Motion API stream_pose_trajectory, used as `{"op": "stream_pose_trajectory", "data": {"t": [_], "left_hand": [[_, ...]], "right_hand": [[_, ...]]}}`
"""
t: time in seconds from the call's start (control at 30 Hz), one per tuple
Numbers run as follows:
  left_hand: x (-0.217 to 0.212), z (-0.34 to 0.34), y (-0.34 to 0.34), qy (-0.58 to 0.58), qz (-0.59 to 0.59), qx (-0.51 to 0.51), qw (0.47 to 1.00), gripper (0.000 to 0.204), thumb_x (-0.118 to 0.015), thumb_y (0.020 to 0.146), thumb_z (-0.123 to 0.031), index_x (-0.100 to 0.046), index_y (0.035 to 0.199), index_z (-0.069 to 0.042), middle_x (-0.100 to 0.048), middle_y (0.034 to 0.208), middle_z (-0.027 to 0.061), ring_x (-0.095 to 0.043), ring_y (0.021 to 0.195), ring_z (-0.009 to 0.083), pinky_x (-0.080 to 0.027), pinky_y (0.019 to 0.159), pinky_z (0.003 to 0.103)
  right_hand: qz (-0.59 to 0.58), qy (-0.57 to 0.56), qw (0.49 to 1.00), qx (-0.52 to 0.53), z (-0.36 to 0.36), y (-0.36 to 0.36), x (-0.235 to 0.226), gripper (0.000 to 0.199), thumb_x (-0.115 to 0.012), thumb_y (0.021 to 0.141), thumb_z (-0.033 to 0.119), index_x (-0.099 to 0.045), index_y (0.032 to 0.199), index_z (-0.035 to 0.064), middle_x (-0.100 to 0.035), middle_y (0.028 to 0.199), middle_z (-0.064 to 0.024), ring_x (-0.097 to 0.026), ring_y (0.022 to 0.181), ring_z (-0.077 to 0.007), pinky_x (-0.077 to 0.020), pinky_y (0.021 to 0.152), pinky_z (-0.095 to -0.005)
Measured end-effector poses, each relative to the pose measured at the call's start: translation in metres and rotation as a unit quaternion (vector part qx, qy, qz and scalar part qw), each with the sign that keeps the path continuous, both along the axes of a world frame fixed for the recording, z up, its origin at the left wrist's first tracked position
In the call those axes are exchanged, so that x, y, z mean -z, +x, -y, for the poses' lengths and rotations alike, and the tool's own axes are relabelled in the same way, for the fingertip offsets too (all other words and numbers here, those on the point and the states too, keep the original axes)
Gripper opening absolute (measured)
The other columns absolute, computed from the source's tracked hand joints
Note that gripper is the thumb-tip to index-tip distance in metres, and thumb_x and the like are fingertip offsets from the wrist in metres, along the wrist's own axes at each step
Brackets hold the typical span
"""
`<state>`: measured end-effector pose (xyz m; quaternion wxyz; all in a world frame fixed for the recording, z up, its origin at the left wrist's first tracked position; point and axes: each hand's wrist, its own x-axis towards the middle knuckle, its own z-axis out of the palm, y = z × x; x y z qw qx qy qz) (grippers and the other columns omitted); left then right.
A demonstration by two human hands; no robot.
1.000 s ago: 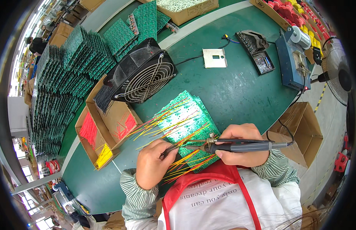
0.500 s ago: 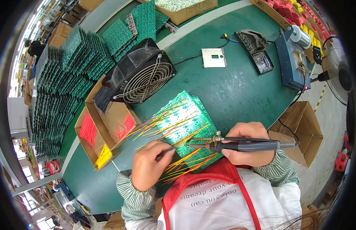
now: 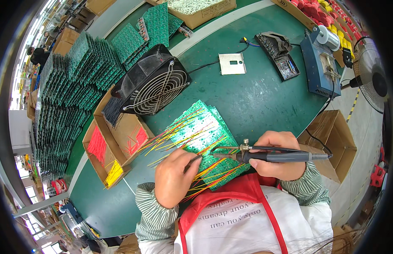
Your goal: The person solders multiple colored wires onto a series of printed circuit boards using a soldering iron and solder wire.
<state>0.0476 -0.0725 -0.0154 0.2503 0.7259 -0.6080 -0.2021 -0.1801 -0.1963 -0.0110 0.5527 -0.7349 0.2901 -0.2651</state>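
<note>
Green printed circuit boards (image 3: 203,129), stacked and bristling with yellow, orange and red wire leads, lay on the dark green table (image 3: 256,101) just before the person. The left hand (image 3: 174,178) rested on the stack's near edge, fingers curled and pinching thin leads. The right hand (image 3: 278,154) was closed around one dark-handled soldering iron (image 3: 268,156), its tip over the boards. One black round-grilled fan (image 3: 156,86) stood beside an open brown cardboard box (image 3: 120,139) with three bundles of cut wire: two red, one yellow. Another empty cardboard box (image 3: 332,135) sat at the table's right edge. One blue soldering station (image 3: 321,63) stood far right.
</note>
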Motion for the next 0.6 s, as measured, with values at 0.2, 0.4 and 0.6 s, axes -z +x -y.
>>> {"op": "stream_pose_trajectory", "data": {"t": [0.2,0.4,0.6], "left_hand": [[0.0021,0.0030,-0.0017,0.027,-0.017,-0.014,0.999,0.012,-0.069,0.079,-0.012,-0.064,0.082,-0.002,-0.059,0.076,0.0111,-0.060,0.066,0.0300,-0.048,0.058,0.038],[0.0030,0.0042,0.0004,0.019,-0.017,-0.001,1.000,0.013,-0.071,0.076,-0.006,-0.064,0.083,0.002,-0.057,0.072,0.0081,-0.053,0.055,0.0179,-0.042,0.050,0.028],[0.0028,0.0039,0.0011,0.014,-0.031,0.002,0.999,0.012,-0.071,0.075,-0.005,-0.064,0.082,0.002,-0.056,0.071,0.0077,-0.052,0.054,0.0159,-0.041,0.050,0.027]], "right_hand": [[-0.006,0.014,1.000,-0.004,0.0008,0.0028,0.0035,0.018,-0.073,0.069,0.010,-0.061,0.077,0.0002,-0.059,0.060,-0.0054,-0.056,0.051,-0.0105,-0.0436,0.048,-0.0251],[-0.009,0.025,1.000,-0.015,0.0025,0.0046,0.0035,0.018,-0.073,0.069,0.011,-0.061,0.077,0.0008,-0.060,0.061,-0.0053,-0.057,0.052,-0.0110,-0.0440,0.048,-0.0253],[-0.003,0.018,1.000,-0.003,0.0041,0.0015,-0.0007,0.018,-0.074,0.068,0.011,-0.061,0.076,0.0002,-0.061,0.062,-0.0056,-0.058,0.052,-0.0116,-0.0447,0.049,-0.0248]]}}
